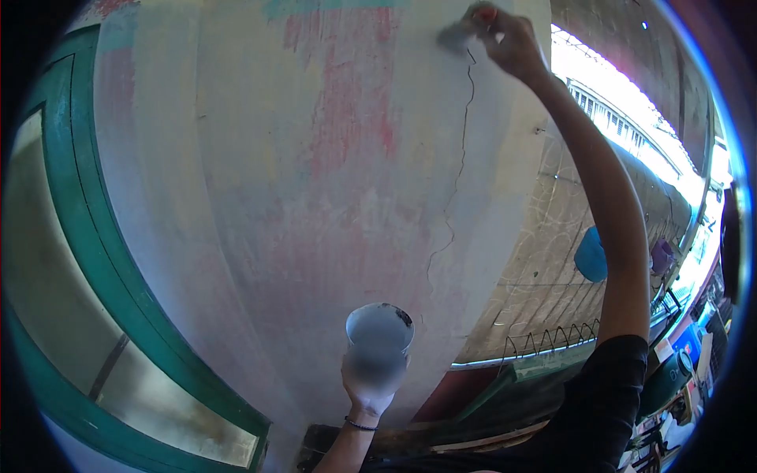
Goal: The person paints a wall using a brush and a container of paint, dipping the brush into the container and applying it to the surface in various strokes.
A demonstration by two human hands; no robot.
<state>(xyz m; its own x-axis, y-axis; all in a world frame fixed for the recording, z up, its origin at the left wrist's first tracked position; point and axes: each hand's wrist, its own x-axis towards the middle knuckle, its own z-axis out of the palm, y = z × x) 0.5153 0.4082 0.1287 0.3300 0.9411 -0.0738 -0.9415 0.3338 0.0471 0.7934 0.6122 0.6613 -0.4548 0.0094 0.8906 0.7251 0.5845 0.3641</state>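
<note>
High on the wall, my right hand is closed around a tool, blurred by motion, that looks like a brush or scraper. The tool is at the wall's upper right, just above the top of a long thin crack running down the plaster. Low in the middle, my left hand holds a white cup-like container from below, with its open top facing up and dark marks on its rim. A blurred patch hides the container's lower part and some fingers.
A green-framed door or window stands at the left. Beyond the wall's right edge hang a blue container and a purple one. Wire loops and a green cylinder are at the lower right, beside assorted clutter.
</note>
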